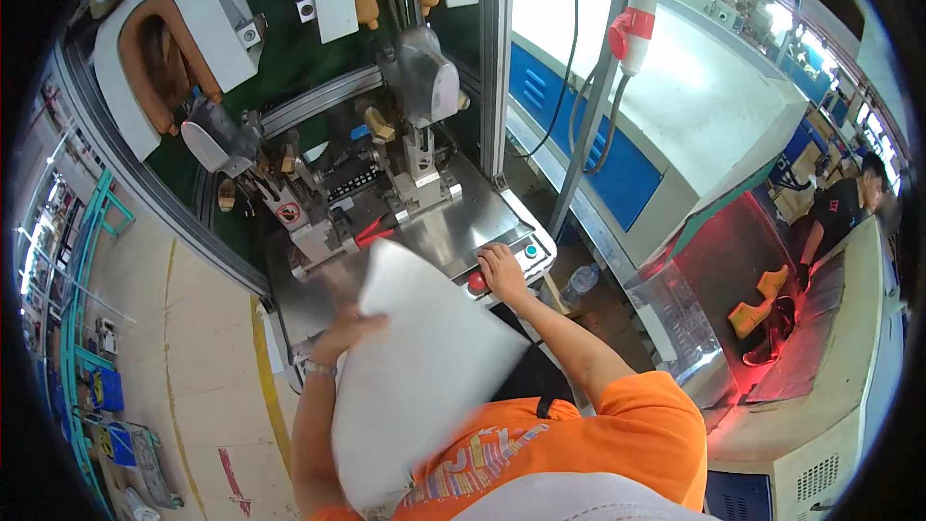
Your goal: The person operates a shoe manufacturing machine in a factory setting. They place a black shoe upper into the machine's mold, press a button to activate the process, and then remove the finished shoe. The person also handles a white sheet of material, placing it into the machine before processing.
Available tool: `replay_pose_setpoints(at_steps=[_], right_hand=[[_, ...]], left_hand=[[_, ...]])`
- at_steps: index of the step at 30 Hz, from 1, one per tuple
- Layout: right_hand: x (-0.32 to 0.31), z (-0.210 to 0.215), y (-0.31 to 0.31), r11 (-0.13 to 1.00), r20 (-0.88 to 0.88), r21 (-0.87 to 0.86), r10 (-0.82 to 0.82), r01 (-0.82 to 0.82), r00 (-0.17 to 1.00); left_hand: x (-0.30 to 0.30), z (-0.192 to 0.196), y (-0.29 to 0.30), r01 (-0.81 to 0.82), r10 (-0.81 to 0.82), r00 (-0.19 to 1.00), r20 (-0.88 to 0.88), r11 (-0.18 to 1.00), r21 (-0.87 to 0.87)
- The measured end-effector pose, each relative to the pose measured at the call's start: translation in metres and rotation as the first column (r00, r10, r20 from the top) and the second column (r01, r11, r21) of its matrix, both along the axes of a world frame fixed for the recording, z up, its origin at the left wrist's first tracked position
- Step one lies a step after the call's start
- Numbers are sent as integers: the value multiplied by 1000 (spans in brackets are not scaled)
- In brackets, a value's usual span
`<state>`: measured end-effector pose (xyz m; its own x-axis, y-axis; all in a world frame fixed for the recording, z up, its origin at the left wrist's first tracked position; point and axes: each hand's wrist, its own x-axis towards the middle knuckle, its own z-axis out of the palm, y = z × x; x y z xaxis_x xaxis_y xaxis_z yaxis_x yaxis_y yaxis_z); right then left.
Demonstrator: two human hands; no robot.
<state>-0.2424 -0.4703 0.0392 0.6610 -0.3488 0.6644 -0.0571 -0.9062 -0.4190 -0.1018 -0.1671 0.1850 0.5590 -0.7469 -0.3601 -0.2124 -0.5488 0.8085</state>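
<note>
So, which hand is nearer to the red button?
Right. The right hand rests beside the red button, touching it; the left hand holds the white sheet, lower left.

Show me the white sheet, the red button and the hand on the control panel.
white sheet [424, 367], head view, middle of its flat face.
red button [476, 282], head view, its cap beside the fingers.
right hand [503, 270], head view, back of the hand.

We see a plain white sheet [420, 367], a red button [476, 282] beside a teal one [531, 252] on the silvery steel surface [453, 232], our orange printed shirt [617, 444], and a yellow floor line [265, 376].
</note>
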Motion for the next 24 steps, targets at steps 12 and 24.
replay_pose_setpoints(at_steps=[12, 24], right_hand=[[-3, 4, 1, 1000, 7, 4, 8, -8, 1000], [-3, 3, 1, 1000, 0, 20, 5, -5, 1000]], left_hand=[[3, -13, 17, -222, 196, 969, -149, 958, -182], [8, -34, -8, -234, 249, 968, 30, 942, -241]])
